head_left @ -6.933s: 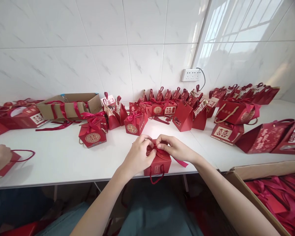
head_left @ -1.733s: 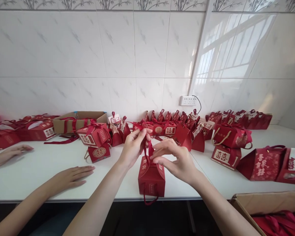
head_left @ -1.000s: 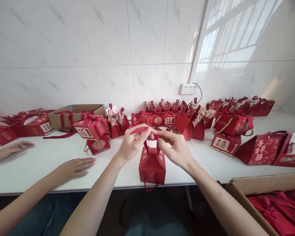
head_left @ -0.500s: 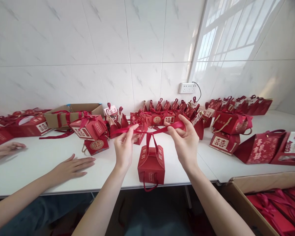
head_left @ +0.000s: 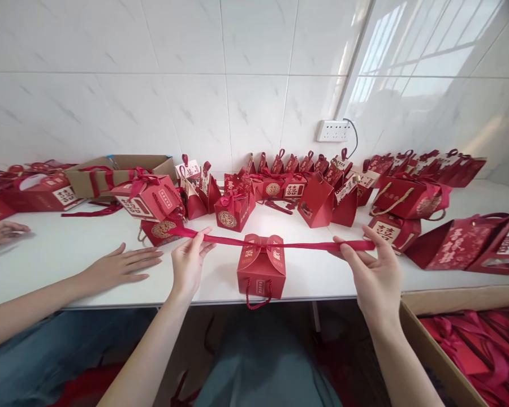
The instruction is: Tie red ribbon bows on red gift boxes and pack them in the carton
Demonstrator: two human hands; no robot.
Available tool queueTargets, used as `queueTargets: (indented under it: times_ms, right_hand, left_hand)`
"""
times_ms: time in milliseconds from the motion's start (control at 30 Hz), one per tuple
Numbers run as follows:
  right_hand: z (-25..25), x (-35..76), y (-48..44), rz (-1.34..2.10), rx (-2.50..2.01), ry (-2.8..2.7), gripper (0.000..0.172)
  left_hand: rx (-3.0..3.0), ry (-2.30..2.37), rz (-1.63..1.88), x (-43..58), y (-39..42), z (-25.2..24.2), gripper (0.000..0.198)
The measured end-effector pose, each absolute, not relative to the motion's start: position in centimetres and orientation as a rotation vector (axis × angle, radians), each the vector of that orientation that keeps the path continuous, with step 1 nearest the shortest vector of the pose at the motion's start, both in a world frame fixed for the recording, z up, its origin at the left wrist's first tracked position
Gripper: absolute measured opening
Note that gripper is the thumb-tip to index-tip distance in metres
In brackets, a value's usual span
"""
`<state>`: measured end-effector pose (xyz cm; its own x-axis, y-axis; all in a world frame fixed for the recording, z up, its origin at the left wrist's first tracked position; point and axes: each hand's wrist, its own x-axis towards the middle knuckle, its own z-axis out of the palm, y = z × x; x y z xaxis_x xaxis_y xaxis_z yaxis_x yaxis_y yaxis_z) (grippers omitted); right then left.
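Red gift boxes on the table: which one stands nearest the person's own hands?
The small box at the table's front edge, alone between left hand and right hand; their stretched ribbon crosses its top.

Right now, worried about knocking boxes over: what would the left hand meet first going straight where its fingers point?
Likely the bow-topped red box, just beyond the ribbon that the left hand pinches; depth is unclear.

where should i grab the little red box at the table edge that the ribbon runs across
Take the red gift box by its two flat side walls, low down, coming from the near table edge. The ribbon stretched between the left hand and right hand crosses its rounded top flaps, so the top is taken; the cord handle on its front would likely let it swing.
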<state>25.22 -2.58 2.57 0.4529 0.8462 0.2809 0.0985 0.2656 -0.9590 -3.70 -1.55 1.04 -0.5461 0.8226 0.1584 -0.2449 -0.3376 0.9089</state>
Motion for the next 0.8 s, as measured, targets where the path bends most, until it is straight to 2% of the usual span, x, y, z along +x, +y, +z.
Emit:
queueTargets:
  times_ms: [133,467,633,800]
  right_hand:
    - [2.2,25.6,-3.4,0.606,-1.306,-1.038,0.063]
    - [1.6,26.7,-4.2,0.512,-1.501,-1.127,0.056]
    - [0.7,27.2,-4.2,0.532,-1.556,-1.121,0.058]
    - [-0.1,28.2,-4.2,0.511,-1.687,-1.283,0.053]
  left_hand:
    - [0.859,1.275,1.879,-4.4,-1.8,0.1,0.024]
    - [1.062,1.489,1.709,-5.8,-2.4,-1.5,0.042]
    - [1.223,1.681,1.586,-5.9,-3.0,-1.8,0.037]
    - [1.545,1.843,1.385,-6.7,-4.1,-1.9,0.030]
